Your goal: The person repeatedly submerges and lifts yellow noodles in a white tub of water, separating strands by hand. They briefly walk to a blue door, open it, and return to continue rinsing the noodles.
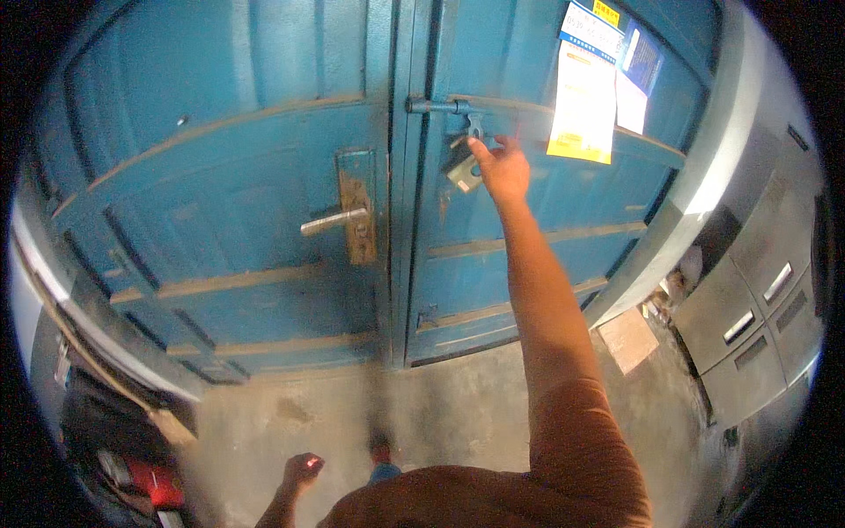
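My right hand (507,168) reaches up to a brass-coloured padlock (465,174) that hangs below a metal slide bolt (439,105) on the blue double door (495,277). Thumb and fingers are at the padlock's upper part, by the bolt's hanging tab; whether they grip it cannot be told. My left hand (304,470) is low in front of my body, fingers curled, with a small red glow at it; what it holds, if anything, is unclear. A lever handle (333,221) on a worn plate is on the left door leaf.
Printed sheets (581,99) are stuck to the right leaf. Grey metal cabinets (739,323) stand at the right, with a flat tile or board (628,340) on the concrete floor (462,409) near them. A long wooden pole (99,366) and a red object (155,482) are at the left.
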Tool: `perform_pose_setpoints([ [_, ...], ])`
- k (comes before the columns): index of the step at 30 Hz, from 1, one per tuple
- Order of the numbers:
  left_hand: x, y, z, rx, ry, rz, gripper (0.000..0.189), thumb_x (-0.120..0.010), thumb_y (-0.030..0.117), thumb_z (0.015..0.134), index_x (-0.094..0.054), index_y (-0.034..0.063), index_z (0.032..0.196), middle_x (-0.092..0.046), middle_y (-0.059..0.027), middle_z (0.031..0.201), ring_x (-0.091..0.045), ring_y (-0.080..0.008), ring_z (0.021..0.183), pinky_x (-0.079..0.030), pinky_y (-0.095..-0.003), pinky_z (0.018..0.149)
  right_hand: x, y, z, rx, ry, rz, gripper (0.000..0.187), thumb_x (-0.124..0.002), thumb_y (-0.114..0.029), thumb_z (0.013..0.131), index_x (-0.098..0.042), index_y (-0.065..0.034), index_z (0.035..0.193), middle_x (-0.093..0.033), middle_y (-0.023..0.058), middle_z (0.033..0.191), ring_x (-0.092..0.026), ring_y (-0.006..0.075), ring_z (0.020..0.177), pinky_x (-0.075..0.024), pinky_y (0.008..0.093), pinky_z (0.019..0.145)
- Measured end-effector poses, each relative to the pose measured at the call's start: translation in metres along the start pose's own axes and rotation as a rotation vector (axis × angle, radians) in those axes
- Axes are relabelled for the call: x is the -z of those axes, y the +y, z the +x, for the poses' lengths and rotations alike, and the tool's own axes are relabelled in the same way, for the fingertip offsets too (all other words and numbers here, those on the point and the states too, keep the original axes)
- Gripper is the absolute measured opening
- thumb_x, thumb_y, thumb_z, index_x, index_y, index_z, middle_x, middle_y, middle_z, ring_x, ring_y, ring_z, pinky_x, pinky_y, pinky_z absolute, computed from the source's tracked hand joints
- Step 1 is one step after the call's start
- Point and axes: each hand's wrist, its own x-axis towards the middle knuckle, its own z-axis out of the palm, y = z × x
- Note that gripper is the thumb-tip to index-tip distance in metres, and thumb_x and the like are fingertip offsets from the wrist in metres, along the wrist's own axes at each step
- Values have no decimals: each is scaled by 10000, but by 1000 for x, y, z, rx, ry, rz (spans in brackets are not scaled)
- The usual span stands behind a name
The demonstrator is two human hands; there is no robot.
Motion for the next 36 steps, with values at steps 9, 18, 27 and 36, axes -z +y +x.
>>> perform_pose_setpoints([
  [9,74,22,126,-260,-146,130,223,-537,287,792,-631,93,849,-634,-104,868,-604,-278,824,-481,-364,720,-18,16,41,148,-52,-238,422,-662,-424,696,-598,-69,913,-611,134,722,-594,319,684,-460,398,615],
  [18,85,119,190,-535,-226,142,265,-515,327,811,-605,86,874,-614,-114,841,-589,-297,773,-483,-387,680,-27,64,54,167,95,-84,438,-676,-425,707,-613,-27,880,-598,133,663,-586,255,600,-459,361,563],
  [27,128,359,338,-1276,320,468,95,-558,207,695,-520,120,698,-495,-74,692,-509,-237,743,-409,-392,713,-85,261,-121,-706,132,662,249,-597,-200,807,-489,-114,600,-432,-26,526,-369,57,474,-286,209,431],
  [36,112,371,430,-1360,479,1018,76,-550,173,622,-501,128,658,-462,-11,650,-489,-159,661,-401,-316,619,-214,363,-378,-1785,2,971,434,-552,-306,830,-452,-91,1193,-538,99,1101,-534,264,888,-425,382,749],
])
